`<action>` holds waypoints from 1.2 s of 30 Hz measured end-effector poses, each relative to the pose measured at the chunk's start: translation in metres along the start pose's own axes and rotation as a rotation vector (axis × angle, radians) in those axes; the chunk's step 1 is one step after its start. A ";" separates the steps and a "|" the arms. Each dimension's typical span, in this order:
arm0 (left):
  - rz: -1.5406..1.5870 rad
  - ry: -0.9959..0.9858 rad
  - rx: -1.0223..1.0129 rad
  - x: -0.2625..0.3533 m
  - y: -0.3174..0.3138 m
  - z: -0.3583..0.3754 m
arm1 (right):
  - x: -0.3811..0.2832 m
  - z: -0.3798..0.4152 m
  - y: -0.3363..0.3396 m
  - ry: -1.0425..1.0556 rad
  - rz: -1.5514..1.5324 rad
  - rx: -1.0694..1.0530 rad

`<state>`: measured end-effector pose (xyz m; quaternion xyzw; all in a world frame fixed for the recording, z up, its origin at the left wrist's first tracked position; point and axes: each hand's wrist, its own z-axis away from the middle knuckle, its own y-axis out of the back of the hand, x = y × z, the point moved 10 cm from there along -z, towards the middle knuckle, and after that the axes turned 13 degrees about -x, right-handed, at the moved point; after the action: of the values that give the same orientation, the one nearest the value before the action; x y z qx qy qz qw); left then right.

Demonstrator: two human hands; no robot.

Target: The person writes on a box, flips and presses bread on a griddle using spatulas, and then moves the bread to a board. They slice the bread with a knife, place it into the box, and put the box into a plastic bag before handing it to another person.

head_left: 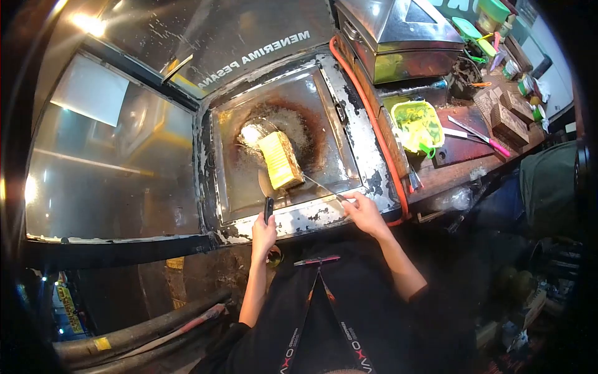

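Just beyond both hands, on greasy griddle [349,156]: yellow folded slab [280,159]. Left hand [263,232] closed round black spatula handle [268,209], blade under slab's near end. Right hand [364,212] pinches thin metal blade [321,186] against slab's side. Slab looks soft, hot, breakable; best supported from beneath.

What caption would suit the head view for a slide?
Both hands, left hand and right hand, hold spatulas to a yellow block of bread on a griddle.
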<state>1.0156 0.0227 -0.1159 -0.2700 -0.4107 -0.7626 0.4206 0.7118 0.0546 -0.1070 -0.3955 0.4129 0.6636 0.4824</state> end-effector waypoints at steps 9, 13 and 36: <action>0.504 -0.015 -0.192 -0.017 -0.036 0.011 | -0.002 -0.047 0.001 0.139 0.123 0.085; 0.615 -0.029 -0.117 -0.038 -0.028 0.022 | -0.013 -0.082 0.002 0.147 0.086 -0.031; -0.106 -0.208 0.207 0.004 0.026 -0.043 | -0.008 -0.134 -0.012 -0.055 -0.184 -0.184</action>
<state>1.0332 -0.0236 -0.1246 -0.2806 -0.5423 -0.7051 0.3604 0.7417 -0.0705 -0.1482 -0.4558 0.2989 0.6622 0.5142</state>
